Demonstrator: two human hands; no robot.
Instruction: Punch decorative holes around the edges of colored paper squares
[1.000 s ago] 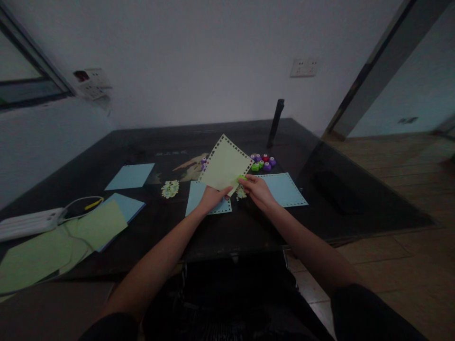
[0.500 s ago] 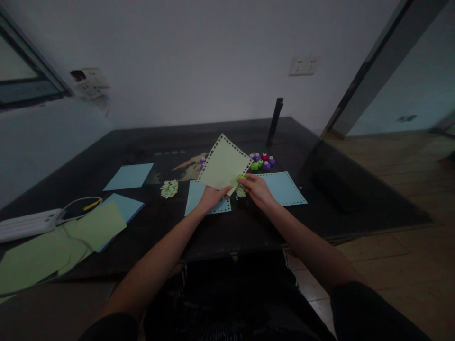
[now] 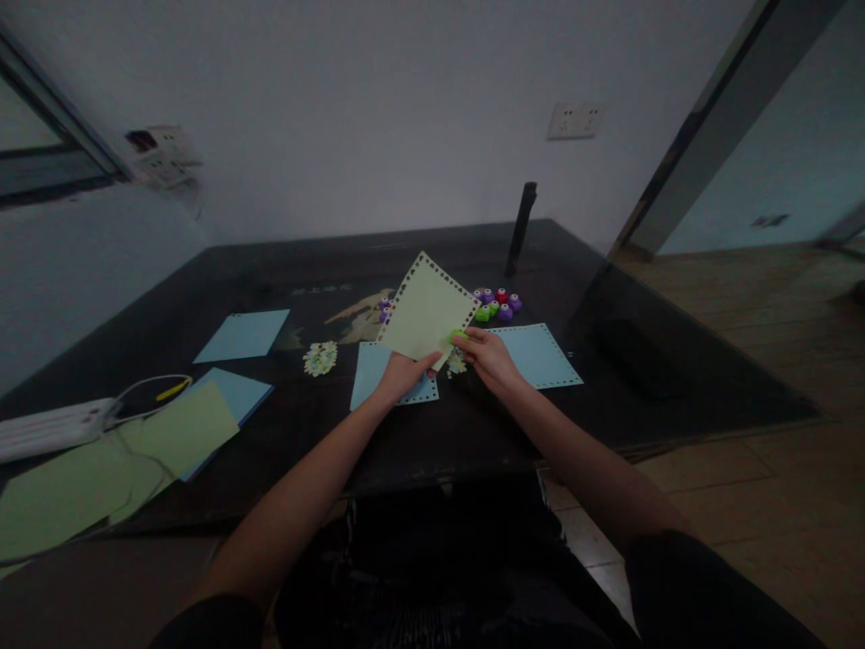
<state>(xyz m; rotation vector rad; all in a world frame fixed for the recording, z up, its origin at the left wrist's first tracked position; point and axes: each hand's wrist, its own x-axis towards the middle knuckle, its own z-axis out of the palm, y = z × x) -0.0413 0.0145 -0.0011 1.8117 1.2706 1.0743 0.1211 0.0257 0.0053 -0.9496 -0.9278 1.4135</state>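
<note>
My left hand (image 3: 400,377) pinches the lower corner of a pale green paper sheet (image 3: 425,308) and holds it tilted above the dark table (image 3: 466,424). Small holes run along the sheet's edges. My right hand (image 3: 487,357) grips a small green punch (image 3: 458,336) clamped on the sheet's lower right edge. A blue punched sheet (image 3: 376,371) lies under my left hand, and another blue punched sheet (image 3: 537,354) lies just right of my right hand. A small pile of paper bits (image 3: 457,364) sits below the punch.
Several small purple, red and green punches (image 3: 497,306) cluster behind the sheet. Another pile of paper bits (image 3: 320,358) lies left of centre. Plain blue sheets (image 3: 243,334) and green sheets (image 3: 168,433) lie at the left with a white power strip (image 3: 47,424). A dark upright stand (image 3: 521,229) stands at the back.
</note>
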